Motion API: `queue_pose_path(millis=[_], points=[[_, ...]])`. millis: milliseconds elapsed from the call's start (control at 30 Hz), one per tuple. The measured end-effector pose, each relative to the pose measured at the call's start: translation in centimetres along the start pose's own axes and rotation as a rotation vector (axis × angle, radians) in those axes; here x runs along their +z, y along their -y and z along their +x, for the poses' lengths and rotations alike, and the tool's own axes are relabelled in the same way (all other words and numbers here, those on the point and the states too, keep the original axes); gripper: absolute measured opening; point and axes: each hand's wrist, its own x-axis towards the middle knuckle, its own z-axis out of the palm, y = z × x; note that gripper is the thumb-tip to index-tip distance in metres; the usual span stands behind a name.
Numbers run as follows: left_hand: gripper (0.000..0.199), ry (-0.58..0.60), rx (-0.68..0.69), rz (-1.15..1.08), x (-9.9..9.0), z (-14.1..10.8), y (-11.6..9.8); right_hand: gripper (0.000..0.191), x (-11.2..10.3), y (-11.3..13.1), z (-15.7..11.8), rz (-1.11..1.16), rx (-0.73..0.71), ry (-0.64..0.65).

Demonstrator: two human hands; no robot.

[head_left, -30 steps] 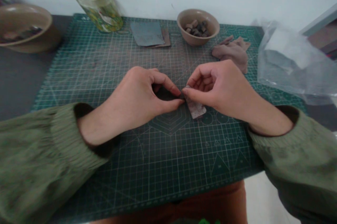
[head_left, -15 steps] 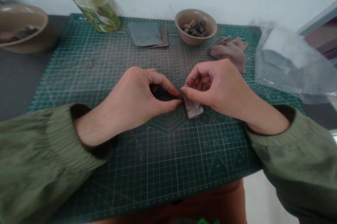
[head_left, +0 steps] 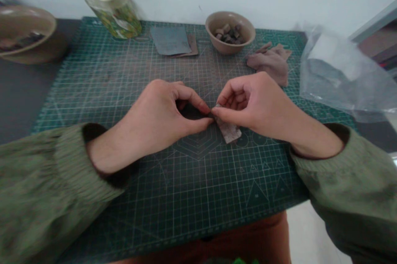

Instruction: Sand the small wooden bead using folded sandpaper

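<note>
Over the middle of a green cutting mat (head_left: pixel 198 189), my left hand (head_left: pixel 173 111) is closed in a pinch, its thumb and index fingertips on something small and dark that I cannot make out. My right hand (head_left: pixel 254 101) pinches the upper end of a small worn, greyish-brown strip (head_left: pixel 229 131), whose lower part hangs out below the thumb. The fingertips of both hands nearly meet, and the small dark piece lies between them, mostly hidden.
A bowl of small blocks (head_left: pixel 230 32) stands at the back, beside a crumpled cloth (head_left: pixel 269 62) and grey sheets (head_left: pixel 172 41). Back left are a glass bottle (head_left: pixel 116 16) and a larger bowl (head_left: pixel 27 55). A clear plastic bag (head_left: pixel 344 76) lies on the right.
My right hand has shifted slightly left and down towards the left fingertips. The strip has tilted, its lower end swinging a little to the right. My left hand has barely moved.
</note>
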Motion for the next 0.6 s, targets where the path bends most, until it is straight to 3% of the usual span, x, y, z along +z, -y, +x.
queue_pose_path(millis=[367,600], points=[[0.018,-0.013,0.013,-0.005,0.18,0.04,0.12,0.014,0.01,-0.08,0.11,-0.049,-0.022,-0.077],[0.015,-0.004,0.039,-0.035,0.20,-0.02,0.12,0.014,-0.17,-0.11,0.15,-0.014,-0.014,-0.047]])
